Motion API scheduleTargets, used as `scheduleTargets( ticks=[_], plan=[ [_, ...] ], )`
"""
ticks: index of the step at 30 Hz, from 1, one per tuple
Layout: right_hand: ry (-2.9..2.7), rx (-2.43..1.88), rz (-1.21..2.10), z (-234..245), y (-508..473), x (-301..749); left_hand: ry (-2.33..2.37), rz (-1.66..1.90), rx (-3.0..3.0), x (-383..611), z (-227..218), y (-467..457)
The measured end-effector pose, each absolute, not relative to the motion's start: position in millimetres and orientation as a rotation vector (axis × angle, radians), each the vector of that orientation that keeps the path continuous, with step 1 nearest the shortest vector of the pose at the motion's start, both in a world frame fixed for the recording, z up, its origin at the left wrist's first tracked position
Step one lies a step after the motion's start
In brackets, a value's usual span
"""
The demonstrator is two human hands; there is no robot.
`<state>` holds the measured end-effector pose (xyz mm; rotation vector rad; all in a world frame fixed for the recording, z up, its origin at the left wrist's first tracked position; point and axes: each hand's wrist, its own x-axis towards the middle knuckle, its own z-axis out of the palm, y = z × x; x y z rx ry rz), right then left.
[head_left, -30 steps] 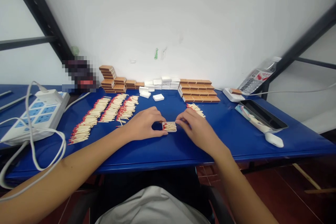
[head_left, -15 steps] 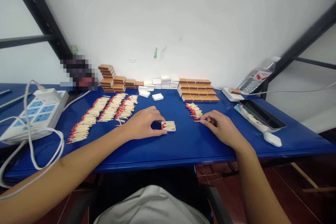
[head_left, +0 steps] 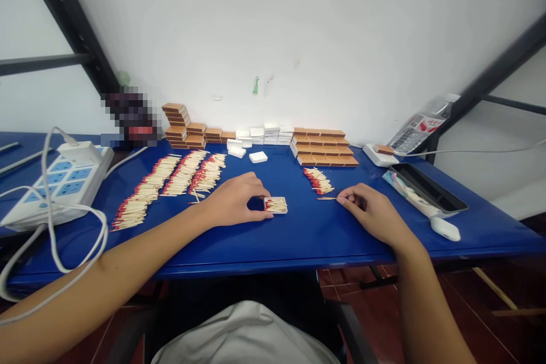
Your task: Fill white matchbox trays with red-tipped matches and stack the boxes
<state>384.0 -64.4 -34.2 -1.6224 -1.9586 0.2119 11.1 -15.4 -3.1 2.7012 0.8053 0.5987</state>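
My left hand (head_left: pixel 234 200) rests on the blue table (head_left: pixel 298 239), its thumb and fingers closed on a small white matchbox tray (head_left: pixel 275 205) partly filled with red-tipped matches. My right hand (head_left: pixel 373 210) lies to the right of the tray, fingers pinched on a single match (head_left: pixel 326 198) that sticks out to the left. Just above that match lies a small pile of matches (head_left: pixel 318 180).
Long rows of matches (head_left: pixel 170 182) lie at the left. Brown matchbox sleeves (head_left: pixel 324 148), (head_left: pixel 187 131) and white trays (head_left: pixel 264 135) are stacked along the wall. A power strip (head_left: pixel 60 182) with cables sits far left; a phone (head_left: pixel 426 187), a white mouse (head_left: pixel 446 227) and a bottle (head_left: pixel 420 125) sit at the right.
My right hand left the tray, went right to the small match pile and now draws back slightly with one match pinched. My left hand stayed on the tray.
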Motion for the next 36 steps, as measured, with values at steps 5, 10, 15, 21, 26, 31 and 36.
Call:
scheduleTargets(
  ticks=[5, 10, 15, 21, 26, 31, 36],
  plan=[
    [-2.024, -1.609, 0.254, -36, -62, 377, 0.802, 0.606, 2.701, 11, -2, -16],
    [-2.065, -1.567, 0.291, -34, -59, 369, 0.803, 0.621, 2.696, 11, -4, -15],
    [-2.056, -1.515, 0.332, -33, -62, 366, 0.810, 0.603, 2.710, 11, -3, -15],
    [-2.081, -1.518, 0.389, -28, -65, 359, 0.809, 0.591, 2.713, 11, -2, -15],
    [-2.075, -1.516, 0.378, -27, -66, 350, 0.815, 0.580, 2.713, 11, -2, -15],
    [-2.070, -1.525, 0.371, -29, -65, 346, 0.817, 0.578, 2.707, 12, -1, -16],
    [-2.062, -1.564, 0.330, -29, -64, 345, 0.824, 0.557, 2.706, 11, 0, -16]
  ],
)
